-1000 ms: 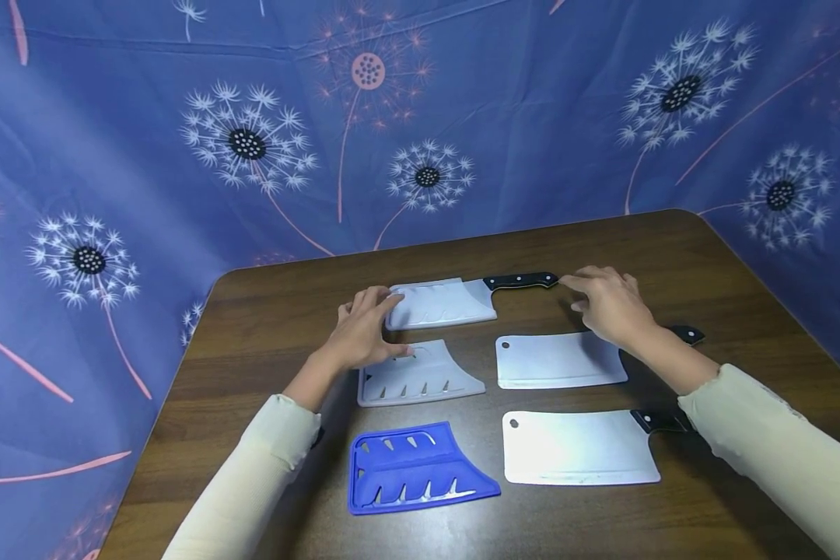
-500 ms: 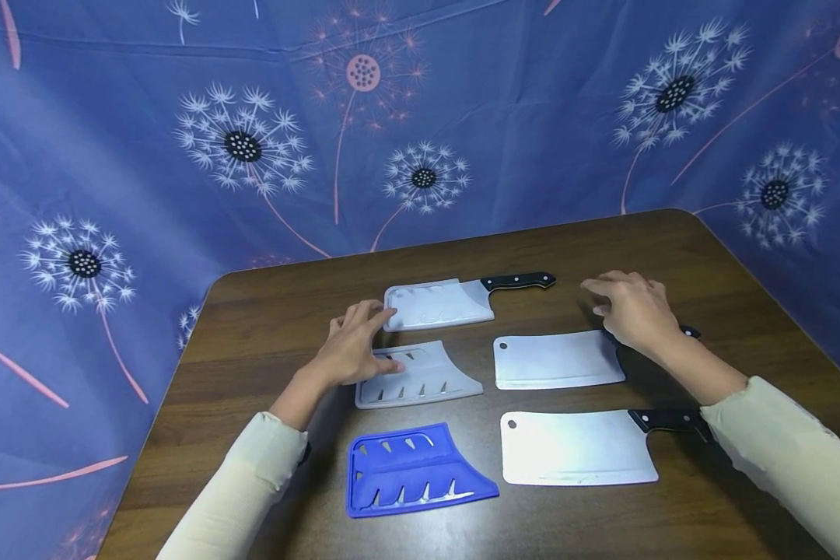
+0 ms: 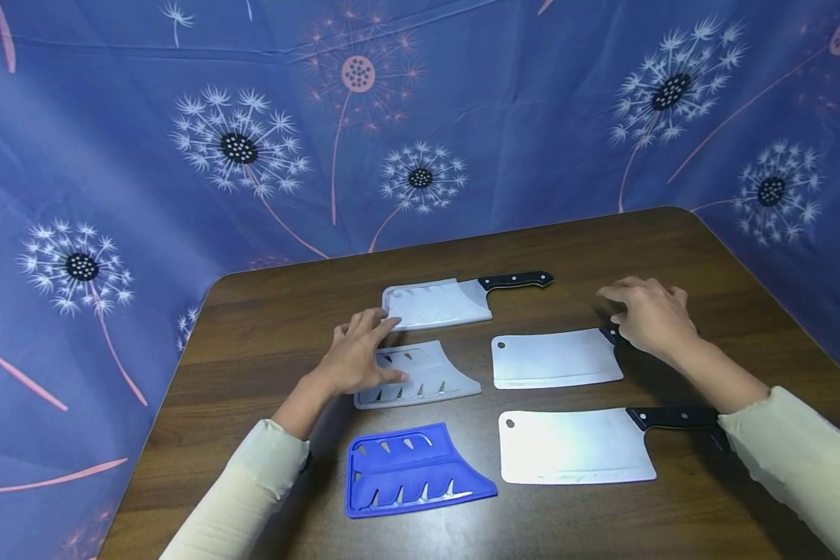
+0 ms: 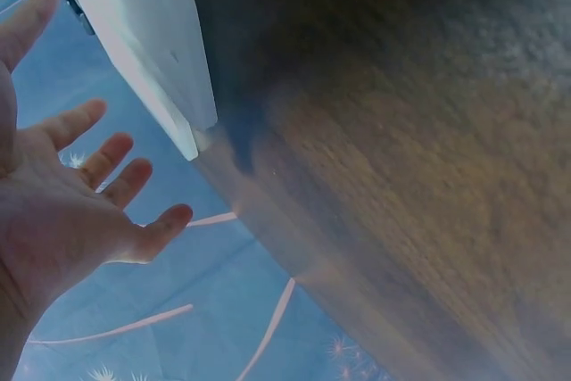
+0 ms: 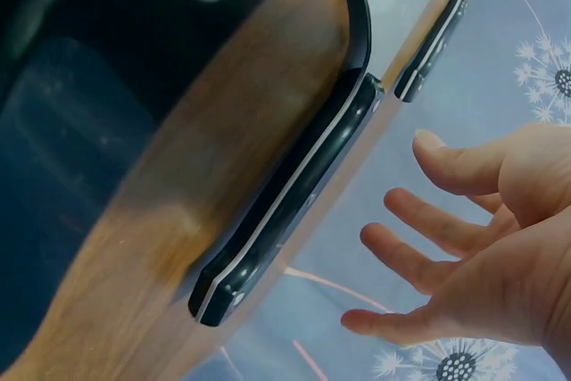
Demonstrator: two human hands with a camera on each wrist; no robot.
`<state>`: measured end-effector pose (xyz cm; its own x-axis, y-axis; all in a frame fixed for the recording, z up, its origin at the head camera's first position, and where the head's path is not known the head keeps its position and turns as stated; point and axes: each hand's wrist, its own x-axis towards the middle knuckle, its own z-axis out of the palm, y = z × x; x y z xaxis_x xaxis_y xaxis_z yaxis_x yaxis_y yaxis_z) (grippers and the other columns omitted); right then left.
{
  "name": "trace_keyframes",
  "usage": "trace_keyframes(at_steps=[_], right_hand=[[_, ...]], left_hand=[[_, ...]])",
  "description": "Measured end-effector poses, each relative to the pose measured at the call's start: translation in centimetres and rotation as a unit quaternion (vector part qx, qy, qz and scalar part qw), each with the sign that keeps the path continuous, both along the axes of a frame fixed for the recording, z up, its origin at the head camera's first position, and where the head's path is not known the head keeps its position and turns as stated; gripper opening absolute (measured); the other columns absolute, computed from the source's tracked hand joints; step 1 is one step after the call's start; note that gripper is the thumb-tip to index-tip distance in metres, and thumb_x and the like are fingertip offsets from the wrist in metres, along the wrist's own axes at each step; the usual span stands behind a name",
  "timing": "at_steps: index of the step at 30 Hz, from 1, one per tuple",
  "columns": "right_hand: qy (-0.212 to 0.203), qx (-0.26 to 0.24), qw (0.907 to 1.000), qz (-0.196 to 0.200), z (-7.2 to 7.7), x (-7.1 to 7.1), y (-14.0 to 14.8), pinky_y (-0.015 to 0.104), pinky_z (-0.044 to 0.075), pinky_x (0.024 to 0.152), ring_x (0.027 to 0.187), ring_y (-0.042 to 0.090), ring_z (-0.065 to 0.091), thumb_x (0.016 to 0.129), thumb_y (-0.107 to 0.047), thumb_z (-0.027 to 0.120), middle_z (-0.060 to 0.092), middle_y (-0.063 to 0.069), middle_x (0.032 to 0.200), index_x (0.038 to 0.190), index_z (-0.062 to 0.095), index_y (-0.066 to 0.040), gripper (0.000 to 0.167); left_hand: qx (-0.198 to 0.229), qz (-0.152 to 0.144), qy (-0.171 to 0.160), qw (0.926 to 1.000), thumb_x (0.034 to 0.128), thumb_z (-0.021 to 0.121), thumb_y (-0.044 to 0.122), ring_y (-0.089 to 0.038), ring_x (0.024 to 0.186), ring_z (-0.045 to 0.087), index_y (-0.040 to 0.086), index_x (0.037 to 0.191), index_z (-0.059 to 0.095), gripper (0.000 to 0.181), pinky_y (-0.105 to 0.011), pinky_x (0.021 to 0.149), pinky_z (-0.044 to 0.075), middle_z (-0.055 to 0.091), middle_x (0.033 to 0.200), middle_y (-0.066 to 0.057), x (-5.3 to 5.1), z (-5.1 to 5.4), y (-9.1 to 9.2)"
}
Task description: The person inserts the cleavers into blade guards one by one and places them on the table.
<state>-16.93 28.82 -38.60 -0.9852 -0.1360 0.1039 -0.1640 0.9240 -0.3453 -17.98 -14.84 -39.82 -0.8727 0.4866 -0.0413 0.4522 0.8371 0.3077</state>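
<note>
My left hand hovers over the left end of a pale grey blade guard, its thumb and fingers spread. In the left wrist view the fingers are apart from the guard and hold nothing. To the right lies a bare cleaver, its black handle partly hidden under my right hand. The right wrist view has that hand with loosely bent fingers, clear of the black handle. At the back, another cleaver's blade sits in a white blade guard, with its black handle pointing right.
Nearer the front are a blue blade guard with slots and a third cleaver, bare, its handle pointing right. All lie flat on a brown wooden table. A blue dandelion-print cloth hangs behind the table.
My right hand has moved right, away from the sheathed cleaver's handle end to above the middle cleaver's handle. My left hand has drawn back slightly from the white guard towards the grey one.
</note>
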Motion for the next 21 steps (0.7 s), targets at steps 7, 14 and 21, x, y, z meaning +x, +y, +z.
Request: trace_keyframes(at_steps=[7, 14, 21], right_hand=[[-0.038, 0.006, 0.9993, -0.007, 0.0, 0.4, 1.1, 0.080, 0.005, 0.094, 0.120, 0.058, 0.032, 0.081, 0.007, 0.063, 0.045, 0.034, 0.132, 0.127, 0.058, 0.001, 0.047], [-0.063, 0.010, 0.9980, -0.004, -0.4, 0.8, 1.9, 0.081, -0.006, 0.092, 0.119, 0.061, 0.030, 0.079, 0.005, 0.067, 0.042, 0.036, 0.132, 0.130, 0.056, 0.001, 0.053], [-0.053, 0.010, 0.9985, -0.006, -1.0, 0.9, 2.2, 0.080, -0.016, 0.089, 0.117, 0.063, 0.029, 0.074, 0.007, 0.070, 0.042, 0.038, 0.130, 0.128, 0.058, 0.001, 0.055]], left_hand=[[-0.005, -0.011, -0.014, 0.9998, 0.0709, 0.079, 0.054, -0.028, 0.132, 0.031, 0.019, 0.147, 0.040, 0.092, -0.060, 0.097, 0.026, 0.033, 0.147, -0.011, 0.6, -0.5, -0.1], [-0.012, -0.010, -0.016, 0.9998, 0.0697, 0.078, 0.057, -0.028, 0.134, 0.029, 0.022, 0.148, 0.038, 0.095, -0.060, 0.097, 0.027, 0.032, 0.147, -0.011, 1.2, -0.9, -0.2], [-0.020, -0.003, -0.020, 0.9996, 0.0693, 0.079, 0.056, -0.029, 0.132, 0.032, 0.020, 0.149, 0.038, 0.096, -0.063, 0.097, 0.027, 0.032, 0.147, -0.010, 1.5, -1.0, -0.2]])
